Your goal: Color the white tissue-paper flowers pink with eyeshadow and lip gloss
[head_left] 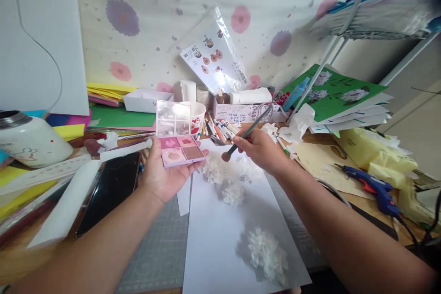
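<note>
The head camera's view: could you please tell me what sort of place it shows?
Probably a craft workspace: a blue glue gun, a grey cutting mat and a cluster of marker pens are in view.

A slanted brush (254, 124) points down near an open pink palette (182, 150).

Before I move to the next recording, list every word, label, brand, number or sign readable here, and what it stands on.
"22#", apparently, in blue handwriting on the long white box at the back; its other characters are too blurred to quote.
Clear packet above it: black print, too small.
Smaller white box at left: dark marks, unreadable.
Yellow package at right: faint print, too blurred.
No brand is readable.
</note>
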`<state>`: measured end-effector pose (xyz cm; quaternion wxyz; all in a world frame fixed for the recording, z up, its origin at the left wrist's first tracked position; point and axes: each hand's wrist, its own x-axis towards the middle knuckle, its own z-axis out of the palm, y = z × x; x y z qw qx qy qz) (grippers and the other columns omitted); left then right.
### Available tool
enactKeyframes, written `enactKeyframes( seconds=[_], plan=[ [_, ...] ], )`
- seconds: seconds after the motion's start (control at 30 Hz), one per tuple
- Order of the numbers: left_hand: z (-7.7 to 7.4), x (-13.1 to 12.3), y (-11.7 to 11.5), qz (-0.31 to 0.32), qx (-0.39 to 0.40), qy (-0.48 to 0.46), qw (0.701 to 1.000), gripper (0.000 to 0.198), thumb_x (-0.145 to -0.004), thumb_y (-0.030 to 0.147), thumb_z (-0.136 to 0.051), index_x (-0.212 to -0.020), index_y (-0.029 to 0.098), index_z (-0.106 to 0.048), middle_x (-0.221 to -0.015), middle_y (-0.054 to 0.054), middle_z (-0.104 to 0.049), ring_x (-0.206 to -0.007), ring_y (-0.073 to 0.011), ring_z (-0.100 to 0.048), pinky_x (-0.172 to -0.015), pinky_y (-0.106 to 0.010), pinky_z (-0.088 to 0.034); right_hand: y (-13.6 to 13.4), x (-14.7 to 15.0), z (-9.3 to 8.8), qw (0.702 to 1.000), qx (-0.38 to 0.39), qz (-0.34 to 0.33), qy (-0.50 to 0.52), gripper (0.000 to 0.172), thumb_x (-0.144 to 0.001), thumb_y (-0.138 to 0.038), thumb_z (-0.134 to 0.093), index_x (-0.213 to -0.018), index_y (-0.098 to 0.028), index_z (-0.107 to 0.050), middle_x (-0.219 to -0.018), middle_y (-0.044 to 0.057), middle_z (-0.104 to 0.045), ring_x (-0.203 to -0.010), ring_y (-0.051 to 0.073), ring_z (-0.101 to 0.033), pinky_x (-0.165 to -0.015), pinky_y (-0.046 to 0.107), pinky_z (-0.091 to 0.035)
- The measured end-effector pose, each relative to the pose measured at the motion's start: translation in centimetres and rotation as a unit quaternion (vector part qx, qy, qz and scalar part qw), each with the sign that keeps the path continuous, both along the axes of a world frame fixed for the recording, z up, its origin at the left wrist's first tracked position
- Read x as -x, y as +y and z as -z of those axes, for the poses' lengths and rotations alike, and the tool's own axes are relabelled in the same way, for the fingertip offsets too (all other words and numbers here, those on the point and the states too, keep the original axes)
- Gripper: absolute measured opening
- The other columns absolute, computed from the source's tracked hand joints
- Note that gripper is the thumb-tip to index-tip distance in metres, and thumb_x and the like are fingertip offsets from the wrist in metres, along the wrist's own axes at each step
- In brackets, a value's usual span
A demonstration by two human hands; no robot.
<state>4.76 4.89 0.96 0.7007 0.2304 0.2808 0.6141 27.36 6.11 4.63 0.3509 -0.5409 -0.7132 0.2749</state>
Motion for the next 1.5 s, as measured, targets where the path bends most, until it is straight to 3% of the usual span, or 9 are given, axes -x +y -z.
enactKeyframes(
  seconds=[0.13, 0.3, 0.37, 0.7, 0.83, 1.0, 1.17, 1.3, 1.5],
  plan=[
    [0.3, -0.3, 0.0, -0.024, 0.020, 0.014, 0.999, 0.061, -0.099, 0.062, -0.030, -0.119, 0.014, -0.063, -0.107, -0.017, -0.073, -0.094, -0.0360, -0.073, -0.076, -0.051, -0.060, -0.1, 0.9, 1.2, 0.998, 0.002, -0.017, -0.060, 0.018, -0.085, -0.030, -0.061, -0.072, -0.019, -0.064, -0.061, 0.000, -0.066, -0.058, 0.013, -0.054, -0.057, 0.026, -0.037],
    [0.4, -0.3, 0.2, -0.037, 0.018, 0.021, 0.999, 0.060, -0.098, 0.063, -0.028, -0.117, 0.017, -0.063, -0.120, -0.017, -0.069, -0.098, -0.0392, -0.071, -0.077, -0.054, -0.059, -0.7, 2.0, 0.7, 0.996, -0.027, 0.001, -0.087, 0.021, -0.092, -0.030, -0.052, -0.081, -0.019, -0.066, -0.069, 0.001, -0.074, -0.058, 0.012, -0.052, -0.058, 0.025, -0.036],
    [0.4, -0.2, 0.2, -0.037, 0.017, 0.023, 0.999, 0.061, -0.098, 0.063, -0.028, -0.117, 0.017, -0.063, -0.122, -0.017, -0.068, -0.098, -0.0395, -0.071, -0.077, -0.054, -0.059, -0.6, 2.1, 0.5, 0.995, -0.021, -0.015, -0.097, 0.019, -0.089, -0.031, -0.057, -0.076, -0.019, -0.064, -0.066, 0.000, -0.073, -0.056, 0.012, -0.052, -0.056, 0.025, -0.035],
    [0.5, -0.4, 0.2, -0.062, 0.043, 0.048, 0.996, 0.058, -0.099, 0.062, -0.027, -0.107, 0.017, -0.063, -0.107, -0.015, -0.072, -0.092, -0.0367, -0.073, -0.074, -0.051, -0.058, 0.1, 1.6, 1.3, 0.992, -0.029, 0.001, -0.119, 0.018, -0.086, -0.028, -0.059, -0.071, -0.019, -0.062, -0.062, 0.000, -0.070, -0.055, 0.013, -0.052, -0.056, 0.026, -0.035],
    [0.6, -0.4, 0.2, -0.077, 0.060, 0.068, 0.993, 0.056, -0.097, 0.062, -0.031, -0.110, 0.018, -0.062, -0.104, -0.013, -0.073, -0.083, -0.0369, -0.075, -0.069, -0.048, -0.056, 0.3, 2.2, 1.7, 0.994, -0.035, -0.021, -0.106, 0.020, -0.091, -0.032, -0.054, -0.082, -0.020, -0.067, -0.069, -0.001, -0.073, -0.056, 0.012, -0.053, -0.056, 0.024, -0.037],
    [0.5, -0.5, 0.2, -0.077, 0.068, 0.079, 0.992, 0.058, -0.098, 0.062, -0.030, -0.113, 0.016, -0.062, -0.098, -0.012, -0.073, -0.081, -0.0381, -0.075, -0.074, -0.050, -0.055, 0.6, 2.5, 1.9, 0.992, -0.044, -0.016, -0.114, 0.025, -0.091, -0.027, -0.054, -0.073, -0.020, -0.069, -0.079, 0.001, -0.075, -0.063, 0.013, -0.056, -0.062, 0.026, -0.038],
    [0.5, -0.6, 0.1, -0.077, 0.069, 0.080, 0.991, 0.055, -0.097, 0.061, -0.032, -0.115, 0.018, -0.061, -0.104, -0.012, -0.072, -0.086, -0.0376, -0.074, -0.081, -0.054, -0.053, 0.9, 2.4, 1.9, 0.991, -0.033, -0.038, -0.127, 0.020, -0.088, -0.032, -0.059, -0.077, -0.021, -0.071, -0.067, -0.001, -0.070, -0.056, 0.013, -0.052, -0.057, 0.026, -0.036],
    [0.3, -0.6, 0.1, -0.076, 0.071, 0.083, 0.991, 0.056, -0.097, 0.062, -0.033, -0.116, 0.018, -0.061, -0.101, -0.012, -0.072, -0.083, -0.0384, -0.074, -0.080, -0.054, -0.052, 0.7, 2.4, 1.9, 0.989, -0.046, -0.004, -0.141, 0.021, -0.089, -0.025, -0.056, -0.075, -0.019, -0.070, -0.074, 0.003, -0.072, -0.064, 0.015, -0.055, -0.063, 0.028, -0.036],
    [0.2, -0.6, 0.1, -0.069, 0.072, 0.080, 0.992, 0.056, -0.098, 0.060, -0.031, -0.119, 0.016, -0.060, -0.102, -0.014, -0.072, -0.080, -0.0355, -0.074, -0.078, -0.053, -0.053, 0.2, 2.4, 1.7, 0.989, -0.023, -0.059, -0.136, 0.018, -0.088, -0.033, -0.060, -0.079, -0.021, -0.070, -0.071, 0.000, -0.070, -0.063, 0.014, -0.058, -0.061, 0.025, -0.040]
  ],
)
